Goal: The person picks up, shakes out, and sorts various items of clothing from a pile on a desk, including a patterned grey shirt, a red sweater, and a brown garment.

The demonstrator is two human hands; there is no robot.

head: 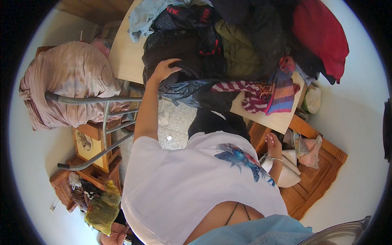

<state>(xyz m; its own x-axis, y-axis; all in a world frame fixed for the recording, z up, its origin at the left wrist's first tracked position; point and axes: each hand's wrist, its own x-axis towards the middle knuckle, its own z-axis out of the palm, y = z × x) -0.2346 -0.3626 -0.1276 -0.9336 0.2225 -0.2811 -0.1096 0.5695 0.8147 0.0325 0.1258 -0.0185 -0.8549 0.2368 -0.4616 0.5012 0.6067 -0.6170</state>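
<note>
My left hand (165, 70) rests on dark folded cloth (183, 56) lying on black plastic on the pale table (128, 61); its thumb and fingers are apart. My right hand (273, 144) hangs low beside the table's right corner, fingers loosely bent, with nothing visible in it. A black plastic bag (183, 92) droops over the near edge. Right of the dark cloth lie an olive garment (239, 50), a maroon-and-white striped cloth (254, 105) and a multicolored woven scarf (283, 95). Light blue denim (141, 21) lies at the far left, and a red garment (321, 36) at the far right.
A grey metal tube frame (105, 99) stands at the left beside a large pink cloth-wrapped bundle (73, 82). Below it are a wooden chair (101, 180) and a yellow plastic bag (104, 208). A carved wooden chair (312, 183) with bags on it stands at the right.
</note>
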